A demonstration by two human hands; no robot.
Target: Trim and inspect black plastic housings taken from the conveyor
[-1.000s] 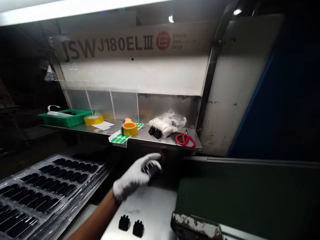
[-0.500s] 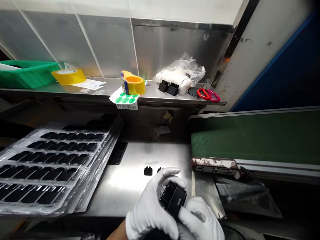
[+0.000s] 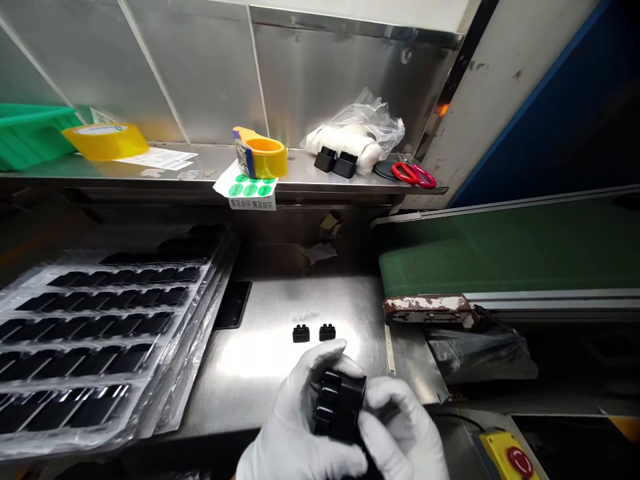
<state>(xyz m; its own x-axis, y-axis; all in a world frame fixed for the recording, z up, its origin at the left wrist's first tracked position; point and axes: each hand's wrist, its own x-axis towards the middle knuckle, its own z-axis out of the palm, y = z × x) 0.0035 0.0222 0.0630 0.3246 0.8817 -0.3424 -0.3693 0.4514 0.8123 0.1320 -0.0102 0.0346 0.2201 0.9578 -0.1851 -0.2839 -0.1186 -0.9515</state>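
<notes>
My left hand (image 3: 303, 420), in a white glove, is closed around a black plastic housing (image 3: 340, 403) with ridged bumps along its left side. The thumb lies below the part and the fingers curl over its top. From the right, my gloved right hand (image 3: 403, 427) pinches the housing's edge, so both hands have hold of it. Just beyond, two small black plastic pieces (image 3: 301, 333) with knobbed tops stand apart on the steel table (image 3: 250, 380). The lower end of the housing is partly hidden by the gloves.
Stacked plastic trays (image 3: 165, 400) of black parts lie left, beside a flat black device (image 3: 234, 305). The shelf holds a tape dispenser (image 3: 270, 160), red scissors (image 3: 414, 175) and a green bin (image 3: 35, 137). A green conveyor (image 3: 500, 247) and a red stop button (image 3: 520, 461) are right.
The housing has turned in my hands, so its ridged side now shows more. My view has shifted, bringing the second small piece and the red button into sight.
</notes>
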